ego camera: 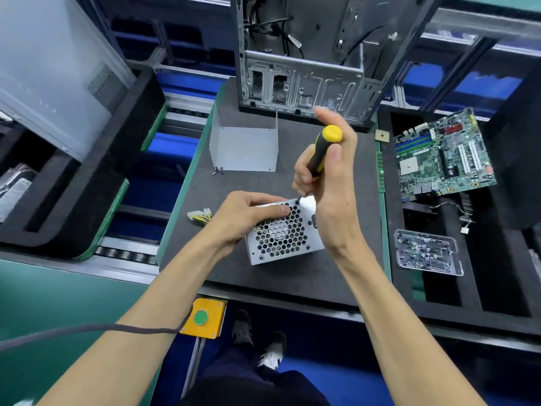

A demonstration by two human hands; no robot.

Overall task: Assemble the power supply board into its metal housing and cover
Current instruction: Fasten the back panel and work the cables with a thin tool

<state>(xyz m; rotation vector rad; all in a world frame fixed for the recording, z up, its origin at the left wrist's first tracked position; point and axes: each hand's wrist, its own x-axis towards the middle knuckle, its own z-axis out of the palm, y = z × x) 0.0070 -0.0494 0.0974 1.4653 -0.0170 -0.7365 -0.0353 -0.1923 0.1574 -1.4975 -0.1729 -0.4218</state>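
One housing [281, 232] under left hand [248, 215] fingers; right hand [330, 171] fingers around one screwdriver [323, 148].

Colours at the PSU bench
Screwdriver [323, 149] yellow w/ black grip; housing [282, 231] silver-grey, honeycomb hole pattern; cover [244, 149] plain grey; mat [292, 273] dark grey; motherboard [443, 155] green w/ blue slots; button box [202, 317] yellow-orange, green btn

Left hand [248, 213] gripping the metal housing [281, 232] on the table [292, 276]. Right hand [328, 171] holding a yellow-black screwdriver [320, 150], tip at the housing's top edge. Cover [244, 145] lying apart, behind.
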